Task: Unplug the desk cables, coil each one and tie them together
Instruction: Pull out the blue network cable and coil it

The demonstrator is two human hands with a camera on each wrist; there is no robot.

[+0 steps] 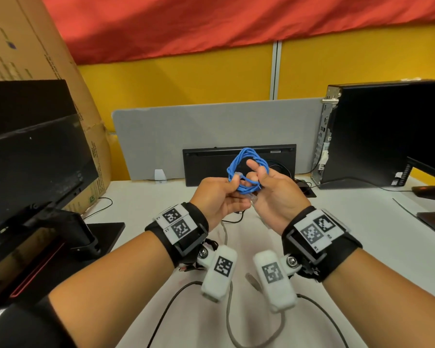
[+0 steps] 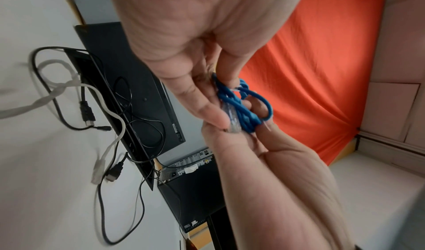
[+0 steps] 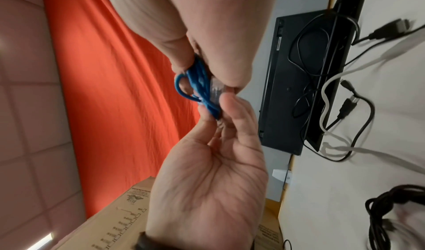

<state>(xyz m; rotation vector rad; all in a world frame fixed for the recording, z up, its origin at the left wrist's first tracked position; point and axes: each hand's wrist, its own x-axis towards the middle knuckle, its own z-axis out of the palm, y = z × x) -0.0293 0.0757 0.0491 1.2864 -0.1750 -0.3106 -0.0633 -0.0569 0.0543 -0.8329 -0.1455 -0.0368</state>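
Above white desk (image 1: 349, 222), L hand (image 1: 217, 197) & R hand (image 1: 274, 194) both pinch coiled blue cable (image 1: 246, 167).

Bare forearms, no sleeves. Black straps round both wrists, each topped by a white plate with two square black-and-white coded markers; lettering on left wrist band (image 1: 176, 226), right wrist band (image 1: 319, 229) tagged likewise. Below each band, a silver screw and black bracket carrying a rounded white camera pod (image 1: 219, 273) with one more marker
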